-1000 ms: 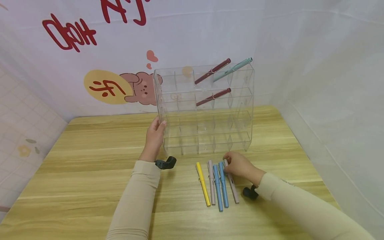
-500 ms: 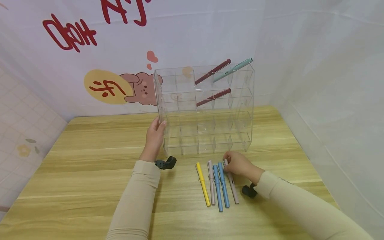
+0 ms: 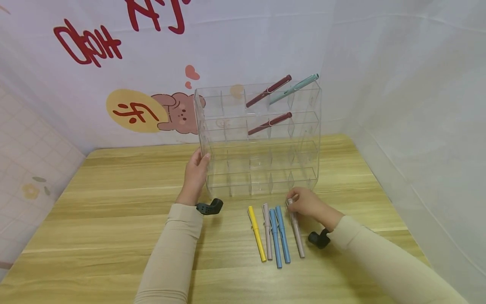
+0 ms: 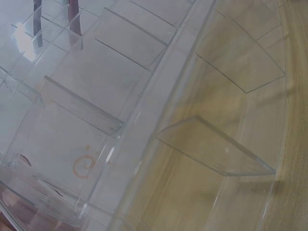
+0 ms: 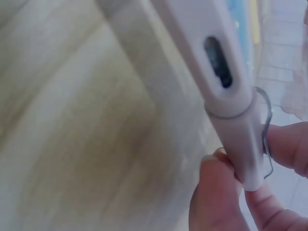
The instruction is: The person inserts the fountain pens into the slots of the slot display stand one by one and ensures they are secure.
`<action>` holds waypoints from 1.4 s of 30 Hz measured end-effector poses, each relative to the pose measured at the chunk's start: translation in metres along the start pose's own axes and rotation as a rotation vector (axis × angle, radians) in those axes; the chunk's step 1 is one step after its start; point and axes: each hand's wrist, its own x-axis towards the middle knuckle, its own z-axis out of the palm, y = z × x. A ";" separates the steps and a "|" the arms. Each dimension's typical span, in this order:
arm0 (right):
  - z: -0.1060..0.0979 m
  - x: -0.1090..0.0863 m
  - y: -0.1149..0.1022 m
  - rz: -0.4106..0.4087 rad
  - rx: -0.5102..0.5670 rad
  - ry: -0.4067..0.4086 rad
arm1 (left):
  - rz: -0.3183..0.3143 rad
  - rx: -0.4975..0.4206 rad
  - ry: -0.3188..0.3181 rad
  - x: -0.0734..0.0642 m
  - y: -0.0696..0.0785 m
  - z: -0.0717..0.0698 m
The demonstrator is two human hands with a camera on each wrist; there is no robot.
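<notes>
Between thumb and fingers, my right hand (image 3: 309, 204) pinches the cap end of a pale pinkish-grey pen (image 3: 298, 238). In the right wrist view that pen (image 5: 228, 91) shows its wire clip and dark barrel window, fingertips around the cap. My left hand (image 3: 195, 175) grips the left side of a clear tiered pen rack (image 3: 235, 173), thumb in front. The rack's clear dividers (image 4: 226, 149) fill the left wrist view. Two dark red pens, an upper one (image 3: 268, 90) and a lower one (image 3: 270, 123), and a mint pen (image 3: 294, 89) lean in its upper tiers.
On the wooden table (image 3: 114, 236), left of the held pen, lie a yellow pen (image 3: 257, 234), another pinkish-grey pen (image 3: 268, 234), a blue pen (image 3: 276, 240) and a second blue pen (image 3: 282, 236). A white printed curtain (image 3: 243, 38) hangs behind the rack.
My right hand has shifted slightly right and up, raising the cap end of the pinkish-grey pen and turning the pen a little. The left hand and the rack have stayed still.
</notes>
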 end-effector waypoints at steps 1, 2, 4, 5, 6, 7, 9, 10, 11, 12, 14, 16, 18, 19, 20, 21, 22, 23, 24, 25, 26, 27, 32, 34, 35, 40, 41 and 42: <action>-0.001 -0.001 0.000 -0.003 0.009 0.003 | 0.000 0.001 0.002 0.000 0.000 0.000; -0.003 -0.001 -0.001 -0.003 0.018 0.004 | 0.000 0.002 0.004 0.000 0.000 0.000; -0.005 -0.002 -0.002 0.007 0.039 0.011 | 0.003 0.005 0.005 0.000 0.000 0.000; -0.007 -0.003 -0.003 0.006 0.052 0.013 | 0.003 0.008 0.006 0.000 0.000 0.000; -0.008 -0.004 -0.004 0.005 0.070 0.011 | 0.003 0.007 0.008 0.000 0.000 0.000; -0.010 -0.005 -0.005 0.002 0.088 0.009 | 0.004 0.009 0.008 0.000 0.000 0.000; -0.014 -0.007 -0.007 0.001 0.121 0.010 | 0.003 0.014 0.007 0.000 0.000 0.000; -0.016 -0.008 -0.008 -0.002 0.136 0.014 | 0.002 0.016 0.007 -0.001 0.000 0.000; -0.019 -0.009 -0.010 -0.007 0.145 0.020 | 0.001 0.017 0.006 -0.001 0.001 0.000; -0.021 -0.010 -0.011 -0.012 0.151 0.029 | 0.001 0.019 0.007 -0.001 0.001 0.000; -0.027 -0.011 -0.015 -0.024 0.167 0.052 | -0.001 0.021 0.006 -0.001 0.001 0.000; -0.032 -0.012 -0.018 -0.040 0.186 0.076 | 0.002 0.021 0.006 -0.002 0.001 0.000; -0.038 -0.014 -0.022 -0.054 0.208 0.105 | 0.007 0.016 0.006 -0.002 0.001 0.000; -0.041 -0.015 -0.025 -0.061 0.218 0.120 | 0.011 0.013 0.005 -0.002 0.001 0.000; -0.044 -0.016 -0.027 -0.067 0.228 0.135 | 0.012 0.010 0.007 -0.002 0.001 0.000; -0.047 -0.017 -0.029 -0.070 0.237 0.150 | 0.016 0.004 0.006 -0.002 0.000 0.001; -0.050 -0.019 -0.031 -0.075 0.249 0.166 | 0.018 -0.001 0.006 -0.002 0.000 0.001; -0.053 -0.020 -0.033 -0.077 0.264 0.181 | 0.018 -0.003 0.004 -0.002 0.000 0.000; -0.056 -0.021 -0.035 -0.080 0.274 0.195 | 0.018 -0.004 0.004 -0.002 0.000 0.000; -0.059 -0.022 -0.037 -0.083 0.288 0.209 | 0.018 -0.006 0.003 -0.002 -0.001 0.000; -0.062 -0.023 -0.038 -0.087 0.304 0.224 | 0.016 -0.005 0.004 -0.002 0.000 0.000; -0.065 -0.023 -0.039 -0.094 0.325 0.239 | 0.015 -0.004 0.004 -0.002 0.000 0.000; -0.076 -0.026 -0.044 -0.137 0.466 0.304 | 0.008 -0.002 0.007 -0.003 0.000 0.001; -0.079 -0.027 -0.047 -0.147 0.536 0.331 | 0.008 -0.004 0.007 -0.002 0.000 0.000; -0.081 -0.027 -0.048 -0.153 0.566 0.347 | 0.008 -0.005 0.007 -0.002 0.000 0.000; -0.087 -0.027 -0.058 -0.196 0.735 0.441 | 0.013 -0.001 0.007 -0.001 -0.001 0.000; -0.088 -0.027 -0.060 -0.207 0.762 0.460 | 0.014 -0.001 0.008 -0.001 -0.001 0.000; -0.090 -0.027 -0.062 -0.218 0.789 0.478 | 0.016 0.000 0.008 -0.001 0.000 0.000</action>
